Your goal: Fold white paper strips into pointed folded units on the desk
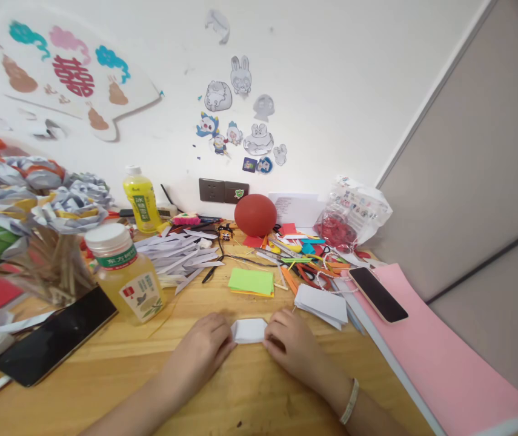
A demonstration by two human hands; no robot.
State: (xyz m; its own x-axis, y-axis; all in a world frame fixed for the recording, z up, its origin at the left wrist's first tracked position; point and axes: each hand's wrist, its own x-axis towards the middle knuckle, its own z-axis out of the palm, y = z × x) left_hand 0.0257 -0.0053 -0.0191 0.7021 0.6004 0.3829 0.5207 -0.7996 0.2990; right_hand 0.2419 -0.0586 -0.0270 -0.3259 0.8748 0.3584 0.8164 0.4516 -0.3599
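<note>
White paper (249, 331): on the table (249, 393), between our hands.
Left hand (211, 340): pinching its left end.
Right hand (291, 344): pinching its right end, seemingly; grip partly hidden.
Ends: we'd keep both level, press evenly.

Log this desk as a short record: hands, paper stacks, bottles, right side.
Left hand: holding left end of white paper piece
Right hand: holding its right end; bracelet on wrist
Stacks: green slips beyond that piece; white slips right of the green
Bottles: nearer bottle and farther bottle, both white-capped
Right side: phone on pink sheets
</note>
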